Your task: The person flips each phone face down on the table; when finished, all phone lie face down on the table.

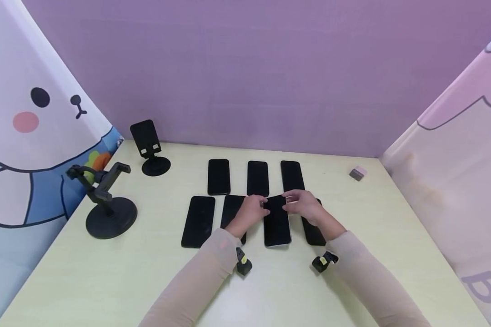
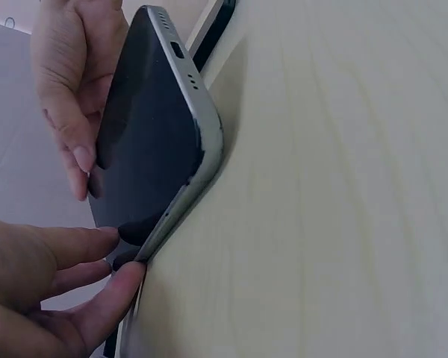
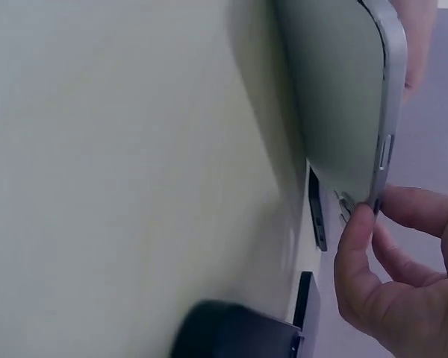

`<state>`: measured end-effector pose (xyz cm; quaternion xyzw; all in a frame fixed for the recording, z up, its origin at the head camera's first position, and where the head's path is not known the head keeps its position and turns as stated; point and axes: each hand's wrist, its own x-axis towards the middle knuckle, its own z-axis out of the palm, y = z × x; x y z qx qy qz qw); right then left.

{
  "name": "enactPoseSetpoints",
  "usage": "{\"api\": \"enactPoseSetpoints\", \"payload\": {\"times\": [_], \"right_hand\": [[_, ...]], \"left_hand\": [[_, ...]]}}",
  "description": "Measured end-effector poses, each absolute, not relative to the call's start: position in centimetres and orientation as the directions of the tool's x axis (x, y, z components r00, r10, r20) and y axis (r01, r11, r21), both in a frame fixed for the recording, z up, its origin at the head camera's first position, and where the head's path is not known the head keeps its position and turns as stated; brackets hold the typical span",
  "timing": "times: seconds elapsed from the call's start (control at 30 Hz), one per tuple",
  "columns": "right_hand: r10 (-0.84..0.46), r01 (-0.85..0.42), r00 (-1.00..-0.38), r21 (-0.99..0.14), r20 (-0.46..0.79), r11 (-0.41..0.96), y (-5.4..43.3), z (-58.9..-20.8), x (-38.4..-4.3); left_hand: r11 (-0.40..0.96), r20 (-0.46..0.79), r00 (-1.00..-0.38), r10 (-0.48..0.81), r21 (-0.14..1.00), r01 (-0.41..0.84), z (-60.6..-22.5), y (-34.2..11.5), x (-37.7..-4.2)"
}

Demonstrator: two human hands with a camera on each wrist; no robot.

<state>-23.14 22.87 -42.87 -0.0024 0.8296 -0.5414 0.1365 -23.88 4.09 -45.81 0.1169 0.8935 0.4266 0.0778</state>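
Open table (image 1: 393, 227) lies at the right of the frame, below a small block (image 1: 358, 173); phones (image 1: 198, 221) crowd the centre, two stands (image 1: 111, 220) block the left.

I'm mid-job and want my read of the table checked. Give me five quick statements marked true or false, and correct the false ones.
1. The left hand and right hand share one phone. True.
2. The phone lies flat on the table. False: it is tilted up, its pale back showing.
3. The far row has four phones. False: three.
4. The flat-panel stand is on the table's left side. True.
5. The small block is beside that stand. False: it lies toward the table's right.
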Motion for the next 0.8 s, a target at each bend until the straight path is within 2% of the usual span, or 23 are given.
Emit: {"api": "enactPoseSetpoints", "payload": {"times": [0.2, 0.47, 0.8], "right_hand": [[-0.169, 0.139, -0.966, -0.940, -0.198, 0.311, 23.4, -42.8, -23.3], [-0.201, 0.127, -0.964, -0.966, -0.173, 0.225, 23.9, -42.4, -23.3], [-0.251, 0.130, -0.953, -0.979, -0.166, 0.157, 24.3, -42.2, -23.2]], "left_hand": [[0.556, -0.016, -0.959, 0.281, 0.818, 0.150, -46.3, 4.6, -23.7], [0.286, 0.004, -0.960, 0.280, 0.954, 0.087, -47.1, 5.4, -23.4], [0.058, 0.049, -0.979, 0.196, 0.996, 0.061, -47.0, 6.6, -23.0]]}}
